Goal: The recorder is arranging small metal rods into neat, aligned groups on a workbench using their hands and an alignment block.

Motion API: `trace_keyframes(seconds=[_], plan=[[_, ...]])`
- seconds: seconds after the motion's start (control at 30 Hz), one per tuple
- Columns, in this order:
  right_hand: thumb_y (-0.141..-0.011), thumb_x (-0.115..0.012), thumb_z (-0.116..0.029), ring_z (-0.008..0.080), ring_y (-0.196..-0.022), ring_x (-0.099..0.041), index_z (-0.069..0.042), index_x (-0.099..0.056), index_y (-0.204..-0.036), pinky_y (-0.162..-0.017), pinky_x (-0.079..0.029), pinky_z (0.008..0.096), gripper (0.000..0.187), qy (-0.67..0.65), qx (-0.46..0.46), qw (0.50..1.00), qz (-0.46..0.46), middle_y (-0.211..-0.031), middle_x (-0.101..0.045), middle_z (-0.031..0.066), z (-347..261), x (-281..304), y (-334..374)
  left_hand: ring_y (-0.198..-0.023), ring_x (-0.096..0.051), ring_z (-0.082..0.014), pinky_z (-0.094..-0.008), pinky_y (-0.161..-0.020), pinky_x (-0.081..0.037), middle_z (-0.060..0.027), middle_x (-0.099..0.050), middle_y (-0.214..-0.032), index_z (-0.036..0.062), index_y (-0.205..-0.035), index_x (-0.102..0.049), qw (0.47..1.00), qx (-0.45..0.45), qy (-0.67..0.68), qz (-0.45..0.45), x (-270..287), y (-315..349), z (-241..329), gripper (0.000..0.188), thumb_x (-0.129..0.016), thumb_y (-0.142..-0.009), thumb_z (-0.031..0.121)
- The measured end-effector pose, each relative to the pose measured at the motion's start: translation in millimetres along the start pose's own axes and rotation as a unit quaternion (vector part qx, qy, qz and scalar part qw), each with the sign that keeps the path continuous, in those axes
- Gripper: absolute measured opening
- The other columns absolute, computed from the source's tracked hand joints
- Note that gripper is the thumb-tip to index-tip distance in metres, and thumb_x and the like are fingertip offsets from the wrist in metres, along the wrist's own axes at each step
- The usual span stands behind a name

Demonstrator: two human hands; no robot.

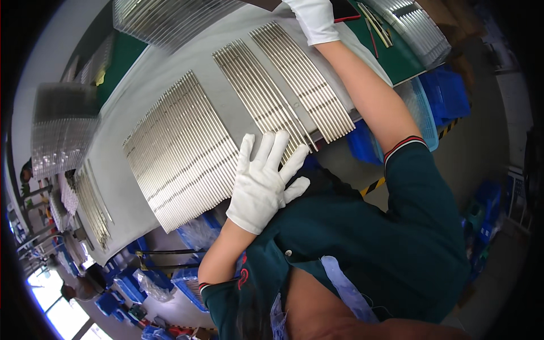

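My left hand (pixel 262 184), in a white glove, is open with its fingers spread. Its fingertips reach the near ends of the middle group of slim silver rods (pixel 255 85). On its left lies a wider group of the same rods (pixel 181 150), side by side, with dark bands across them. A third group of rods (pixel 303 82) lies to the right, below my other forearm. My right hand (pixel 314 21), also white-gloved, is stretched to the far side of the table. The top edge of the picture cuts off its fingers, beside a dark flat object whose kind I cannot make out.
A pale sheet (pixel 116 184) covers the table. Clear ribbed plastic trays (pixel 170 22) are stacked at the back, with more trays (pixel 65 130) at left and right. Loose rods (pixel 92 207) lie at the left. Blue bins (pixel 445 96) stand beyond the table's right end.
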State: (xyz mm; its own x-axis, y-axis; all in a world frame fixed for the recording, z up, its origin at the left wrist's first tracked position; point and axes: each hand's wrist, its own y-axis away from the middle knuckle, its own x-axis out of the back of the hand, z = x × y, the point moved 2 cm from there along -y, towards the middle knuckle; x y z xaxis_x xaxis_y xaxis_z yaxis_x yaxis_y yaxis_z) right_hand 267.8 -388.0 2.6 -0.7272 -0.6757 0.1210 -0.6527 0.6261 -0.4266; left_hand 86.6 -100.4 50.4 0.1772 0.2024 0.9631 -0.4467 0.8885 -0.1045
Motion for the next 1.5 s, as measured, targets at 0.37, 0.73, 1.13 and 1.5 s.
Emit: trace_keyframes(seconds=[0.37, 0.73, 1.13, 1.5], plan=[[-0.09, -0.076, -0.024, 0.0239, -0.102, -0.072, -0.004, -0.066, -0.132, -0.089, -0.056, 0.0347, 0.048, -0.005, 0.022, 0.999, -0.025, -0.113, -0.075, 0.0165, -6.6, -3.0, 3.7, -0.128, -0.053, -0.0359, -0.0561, -0.117, -0.032, -0.0177, -0.054, -0.139, 0.0154, -0.138, -0.058, 1.0, 0.003, -0.006, 0.003, 0.6, 3.6, -0.7, 0.068, -0.076, -0.081, 0.047], [-0.089, -0.076, -0.027, 0.026, -0.1, -0.072, -0.006, -0.067, -0.13, -0.088, -0.056, 0.0356, 0.047, 0.054, 0.017, 0.998, 0.002, -0.111, -0.075, 0.0175, -1.0, -5.6, -1.3, -0.13, -0.05, -0.0364, -0.0546, -0.116, -0.035, -0.0174, -0.054, -0.139, 0.0169, -0.14, -0.057, 0.999, -0.027, 0.001, 0.017, -12.0, -23.7, 6.6, 0.069, -0.074, -0.082, 0.051], [-0.09, -0.074, -0.026, 0.0218, -0.096, -0.072, -0.004, -0.067, -0.13, -0.084, -0.056, 0.0334, 0.046, -0.01, -0.004, 1.0, 0.006, -0.106, -0.075, 0.0154, -13.3, -0.6, 2.3, -0.131, -0.05, -0.0345, -0.0507, -0.117, -0.033, -0.0165, -0.054, -0.138, 0.009, -0.14, -0.055, 0.997, -0.061, 0.016, 0.05, -14.2, -68.9, 22.7, 0.08, -0.07, -0.08, 0.061], [-0.092, -0.071, -0.015, 0.0172, -0.094, -0.069, 0.001, -0.065, -0.131, -0.082, -0.055, 0.03, 0.042, -0.037, -0.017, 0.999, -0.009, -0.112, -0.072, 0.0121, -13.0, 5.4, -0.4, -0.136, -0.047, -0.0382, -0.0527, -0.119, -0.032, -0.0171, -0.053, -0.143, 0.0117, -0.141, -0.057, 0.996, -0.061, 0.034, 0.063, -38.7, -71.2, 12.6, 0.085, -0.069, -0.078, 0.067]])
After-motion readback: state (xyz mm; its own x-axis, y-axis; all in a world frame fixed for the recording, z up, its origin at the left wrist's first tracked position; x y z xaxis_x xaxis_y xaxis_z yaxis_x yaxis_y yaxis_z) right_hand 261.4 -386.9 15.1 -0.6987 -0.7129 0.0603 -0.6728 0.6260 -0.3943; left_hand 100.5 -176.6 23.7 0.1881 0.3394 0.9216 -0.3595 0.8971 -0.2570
